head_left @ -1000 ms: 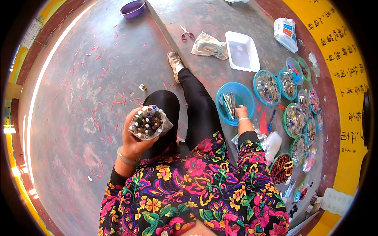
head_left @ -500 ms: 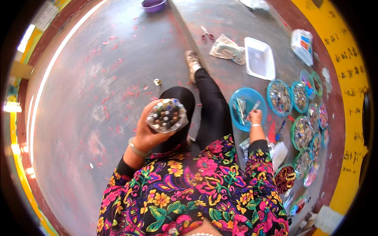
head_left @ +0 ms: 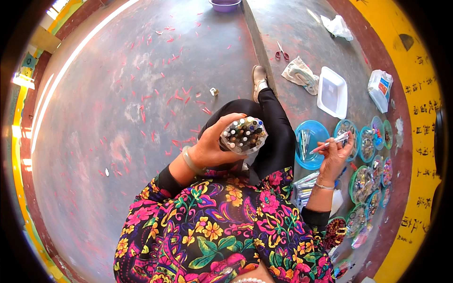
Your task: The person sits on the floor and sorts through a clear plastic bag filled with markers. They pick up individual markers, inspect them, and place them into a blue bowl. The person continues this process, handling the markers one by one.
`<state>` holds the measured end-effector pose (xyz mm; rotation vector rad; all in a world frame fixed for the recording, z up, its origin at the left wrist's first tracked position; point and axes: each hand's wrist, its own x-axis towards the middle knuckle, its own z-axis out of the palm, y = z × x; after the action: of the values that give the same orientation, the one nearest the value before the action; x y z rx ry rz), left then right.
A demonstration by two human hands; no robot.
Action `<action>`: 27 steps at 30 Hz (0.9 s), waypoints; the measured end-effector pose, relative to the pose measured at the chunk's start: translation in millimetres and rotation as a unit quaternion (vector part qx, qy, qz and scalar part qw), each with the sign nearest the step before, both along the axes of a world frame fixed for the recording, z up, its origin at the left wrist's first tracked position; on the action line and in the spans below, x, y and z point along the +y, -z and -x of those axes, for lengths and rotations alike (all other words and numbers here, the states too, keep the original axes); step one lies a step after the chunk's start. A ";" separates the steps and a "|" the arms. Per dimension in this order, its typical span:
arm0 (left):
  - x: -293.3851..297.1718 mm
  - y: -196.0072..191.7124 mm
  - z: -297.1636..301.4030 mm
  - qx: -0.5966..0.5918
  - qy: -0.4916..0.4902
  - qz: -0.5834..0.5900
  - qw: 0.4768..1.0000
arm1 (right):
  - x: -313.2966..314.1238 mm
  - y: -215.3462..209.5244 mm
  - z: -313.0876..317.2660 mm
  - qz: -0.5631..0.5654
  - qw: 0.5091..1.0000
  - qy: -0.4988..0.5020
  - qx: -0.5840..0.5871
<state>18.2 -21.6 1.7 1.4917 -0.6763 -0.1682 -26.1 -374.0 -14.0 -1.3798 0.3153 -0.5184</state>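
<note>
My left hand [head_left: 206,147] is wrapped round a bundle of pens [head_left: 244,135] in clear plastic, held over my lap with the ends facing up. The ends are white, black, brown and blue. In front of my right side, my right hand [head_left: 336,159] grips a slim pale pen [head_left: 340,137] between thumb and fingers, slanting up to the right. Beside that hand stands a blue basin [head_left: 315,162] with several pale pens [head_left: 304,141] lying in it. More white and coloured pens [head_left: 306,186] lie in plastic below the basin, partly covered by my sleeve.
Several round baskets [head_left: 362,185] of small mixed pieces stand on the right by the yellow wall [head_left: 410,155]. Farther off are a white tray [head_left: 332,93], a crumpled cloth [head_left: 301,75], scissors [head_left: 281,53], plastic bags [head_left: 380,89] and a purple basin [head_left: 225,5]. Red scraps litter the floor.
My right hand has lifted out of the blue basin with the pen and moved to its right. My view has shifted; the pen bundle stays in my left hand.
</note>
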 end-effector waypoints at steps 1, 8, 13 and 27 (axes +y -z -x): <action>0.2 -0.2 0.3 -0.013 -0.003 -0.011 1.000 | 9.8 -12.8 -0.5 0.000 1.000 -0.007 -0.018; -1.4 -11.6 5.8 -0.060 -0.019 0.009 0.998 | 82.1 -85.9 1.1 0.058 0.989 -0.030 -0.134; -2.4 -7.5 7.3 -0.052 -0.023 0.012 0.998 | 114.4 -109.7 7.5 0.112 0.955 -0.099 -0.257; -0.2 -1.4 6.1 -0.059 0.005 0.008 0.998 | 136.4 -123.1 2.0 0.303 0.863 -0.345 -0.210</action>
<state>12.1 -21.8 3.1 1.4928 -0.7777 -0.0824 -28.1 -237.6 109.1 -1.8017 -0.7492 -0.2991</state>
